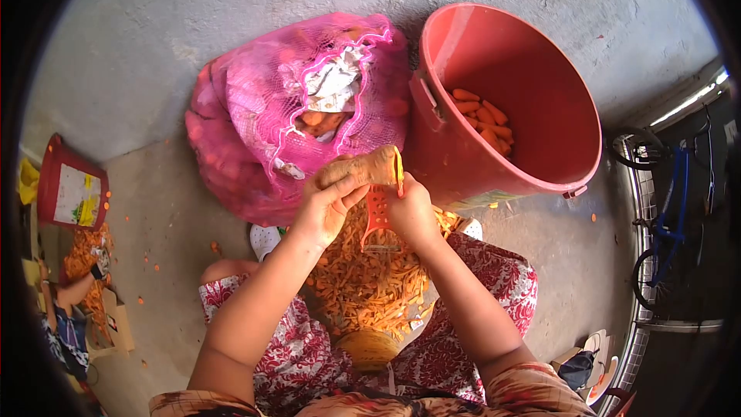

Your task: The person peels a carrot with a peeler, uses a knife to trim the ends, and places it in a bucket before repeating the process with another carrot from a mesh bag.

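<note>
A thick, brownish unpeeled carrot (359,169) lies across the fingers of my left hand (328,212), which is closed around it. My right hand (414,212) is closed at the carrot's right end. From its grip an orange peeler (378,216) with a perforated body and a wide blade end hangs downward. A thin yellow and red edge shows at the carrot's end by my right thumb; I cannot make out what it is. Below both hands is a heap of orange carrot peelings (363,282) between my legs.
A pink mesh sack (247,123) of carrots stands ahead, its mouth open. Beside it a large red bucket (532,85) holds peeled carrots (486,120). A smaller red bucket (54,177) and another person's arm (73,293) are at left; a blue bicycle (675,193) is at right.
</note>
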`<move>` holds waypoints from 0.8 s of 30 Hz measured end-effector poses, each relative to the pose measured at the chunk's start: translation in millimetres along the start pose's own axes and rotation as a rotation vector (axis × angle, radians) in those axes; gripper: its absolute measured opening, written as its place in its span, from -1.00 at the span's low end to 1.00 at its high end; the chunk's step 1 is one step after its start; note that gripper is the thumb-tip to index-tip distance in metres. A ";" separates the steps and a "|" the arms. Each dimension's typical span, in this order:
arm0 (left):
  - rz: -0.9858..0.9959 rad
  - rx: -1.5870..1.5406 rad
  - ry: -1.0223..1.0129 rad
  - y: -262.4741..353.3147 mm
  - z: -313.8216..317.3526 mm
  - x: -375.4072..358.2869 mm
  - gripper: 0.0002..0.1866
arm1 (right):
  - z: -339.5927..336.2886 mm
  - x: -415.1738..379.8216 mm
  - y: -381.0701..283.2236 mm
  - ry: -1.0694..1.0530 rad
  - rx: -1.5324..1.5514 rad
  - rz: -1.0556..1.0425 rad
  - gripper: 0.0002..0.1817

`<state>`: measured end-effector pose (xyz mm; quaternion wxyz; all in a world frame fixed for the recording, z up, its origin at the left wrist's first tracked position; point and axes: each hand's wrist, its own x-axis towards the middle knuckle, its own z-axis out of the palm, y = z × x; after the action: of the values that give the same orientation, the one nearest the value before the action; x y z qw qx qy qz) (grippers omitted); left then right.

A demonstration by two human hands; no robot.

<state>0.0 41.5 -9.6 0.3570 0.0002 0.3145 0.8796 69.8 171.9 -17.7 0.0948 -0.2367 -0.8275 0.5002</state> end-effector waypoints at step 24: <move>-0.102 -0.255 0.054 -1.1 -5.7 0.2 -0.66 | 1.0 4.4 5.1 0.008 -0.021 -0.023 -0.80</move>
<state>-0.8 39.1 -14.9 0.3900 -0.0849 0.2092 0.8927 67.1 175.3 -23.0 0.1014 -0.2301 -0.8350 0.4895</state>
